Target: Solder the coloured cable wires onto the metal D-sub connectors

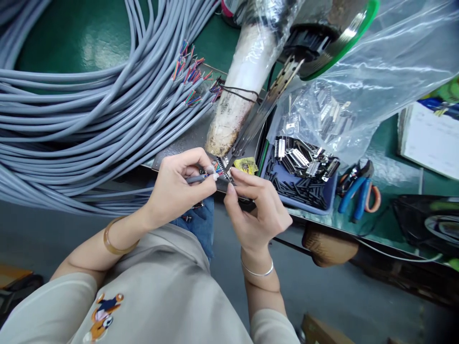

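Observation:
Pinched in my left hand is the end of a grey cable, its thin coloured wires fanning out past the fingertips. The wires meet a small metal multi-pin connector; whether each one is joined to it is too small to tell. My right hand is closed at the fingertips on the connector's right end. Down to the connector slants a soldering iron with a perforated metal sleeve. A pale pipe wrapped in plastic film ends just above both hands.
Many grey cables with bared coloured ends lie at left. A blue tray holds connectors and black tubes. Beyond it are blue-handled pliers, a plastic bag and a green-rimmed solder spool. A yellow scrap lies near my right hand.

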A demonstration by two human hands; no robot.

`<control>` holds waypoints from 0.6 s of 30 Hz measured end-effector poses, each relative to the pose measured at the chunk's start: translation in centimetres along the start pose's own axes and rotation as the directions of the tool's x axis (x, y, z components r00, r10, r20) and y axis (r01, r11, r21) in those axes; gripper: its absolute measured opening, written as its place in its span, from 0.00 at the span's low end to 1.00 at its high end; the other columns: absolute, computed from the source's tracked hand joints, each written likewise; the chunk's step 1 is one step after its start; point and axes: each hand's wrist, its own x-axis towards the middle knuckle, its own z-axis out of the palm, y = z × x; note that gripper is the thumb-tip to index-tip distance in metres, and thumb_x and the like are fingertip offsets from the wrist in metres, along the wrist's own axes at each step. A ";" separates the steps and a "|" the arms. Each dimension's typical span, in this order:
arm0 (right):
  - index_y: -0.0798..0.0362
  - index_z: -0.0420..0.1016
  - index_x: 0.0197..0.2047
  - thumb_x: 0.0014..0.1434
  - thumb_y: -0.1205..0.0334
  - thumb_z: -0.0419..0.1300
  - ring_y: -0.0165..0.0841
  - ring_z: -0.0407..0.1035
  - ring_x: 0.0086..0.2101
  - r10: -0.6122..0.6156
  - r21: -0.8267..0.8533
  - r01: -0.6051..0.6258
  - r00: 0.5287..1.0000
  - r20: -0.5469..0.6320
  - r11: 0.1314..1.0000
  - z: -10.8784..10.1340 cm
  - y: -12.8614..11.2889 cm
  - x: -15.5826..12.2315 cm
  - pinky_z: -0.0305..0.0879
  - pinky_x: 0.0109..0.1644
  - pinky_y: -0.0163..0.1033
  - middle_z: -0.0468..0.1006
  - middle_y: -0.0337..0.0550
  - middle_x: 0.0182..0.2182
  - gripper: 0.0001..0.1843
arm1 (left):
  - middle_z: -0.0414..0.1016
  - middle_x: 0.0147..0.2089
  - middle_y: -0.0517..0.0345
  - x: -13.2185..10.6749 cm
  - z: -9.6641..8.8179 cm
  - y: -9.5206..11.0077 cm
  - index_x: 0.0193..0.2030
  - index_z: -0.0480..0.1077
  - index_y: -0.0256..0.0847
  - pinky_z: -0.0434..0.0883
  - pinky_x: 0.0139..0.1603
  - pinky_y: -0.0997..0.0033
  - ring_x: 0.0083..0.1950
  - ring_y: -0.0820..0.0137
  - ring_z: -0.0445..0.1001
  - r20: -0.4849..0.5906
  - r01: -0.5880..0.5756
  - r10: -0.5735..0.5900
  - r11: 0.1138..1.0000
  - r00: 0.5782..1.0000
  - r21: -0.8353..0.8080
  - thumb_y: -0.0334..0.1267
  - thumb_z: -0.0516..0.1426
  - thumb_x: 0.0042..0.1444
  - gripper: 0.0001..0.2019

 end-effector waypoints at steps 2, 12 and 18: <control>0.50 0.74 0.37 0.59 0.74 0.68 0.32 0.82 0.41 0.001 -0.011 -0.001 1.000 0.002 1.000 -0.1 -0.1 0.0 0.80 0.46 0.35 0.87 0.44 0.43 0.10 | 0.75 0.30 0.59 0.0 0.0 0.1 0.27 0.69 0.38 0.69 0.28 0.80 0.29 0.76 0.74 -0.006 -0.020 0.020 1.000 1.000 -0.003 0.28 0.62 0.49 0.05; 0.47 0.74 0.38 0.59 0.71 0.68 0.33 0.83 0.40 -0.009 -0.075 0.010 1.000 0.016 0.997 -0.5 -0.7 -0.1 0.81 0.44 0.36 0.87 0.41 0.45 0.10 | 0.76 0.29 0.59 0.2 -0.3 0.9 0.27 0.70 0.38 0.67 0.26 0.80 0.29 0.76 0.73 0.022 0.016 -0.016 1.000 1.000 -0.002 0.29 0.63 0.48 0.05; 0.47 0.70 0.36 0.61 0.71 0.66 0.31 0.83 0.37 -0.059 -0.130 0.072 0.993 0.099 0.989 -0.3 -0.4 -0.3 0.78 0.39 0.34 0.87 0.44 0.45 0.10 | 0.77 0.31 0.57 0.3 -0.6 0.0 0.28 0.70 0.38 0.64 0.24 0.80 0.27 0.77 0.69 0.110 0.136 -0.132 0.990 0.985 -0.036 0.29 0.64 0.48 0.06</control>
